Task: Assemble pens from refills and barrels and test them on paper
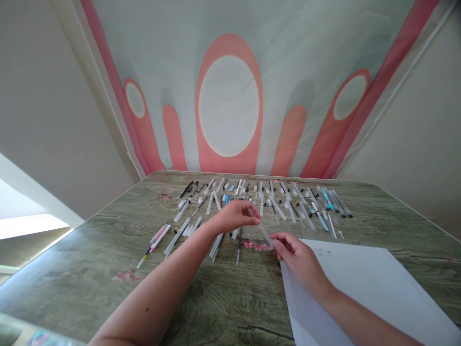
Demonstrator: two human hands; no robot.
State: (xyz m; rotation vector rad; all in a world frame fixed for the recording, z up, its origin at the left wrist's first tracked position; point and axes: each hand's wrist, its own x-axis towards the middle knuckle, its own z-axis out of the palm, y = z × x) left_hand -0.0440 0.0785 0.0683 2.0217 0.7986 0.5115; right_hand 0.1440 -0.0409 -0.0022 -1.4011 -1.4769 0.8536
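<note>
A clear, thin pen barrel (265,232) slants between my two hands, above the table. My left hand (238,215) is closed, its fingertips pinching the upper end. At the lower end, the thumb and fingers of my right hand (293,252) are closed on the same barrel. Whether anything sits inside the barrel is too small to tell. Beneath my left wrist lie more clear barrels (216,246), and a thin dark refill (239,246) rests just to their right. Some of the parts are hidden behind my left hand and forearm.
Many loose barrels, refills and caps are strewn across the wood-patterned table (216,307). Several pens (337,202) lie side by side at the right. Pink and white pens (158,238) are at the left. White paper (360,283) lies under my right forearm.
</note>
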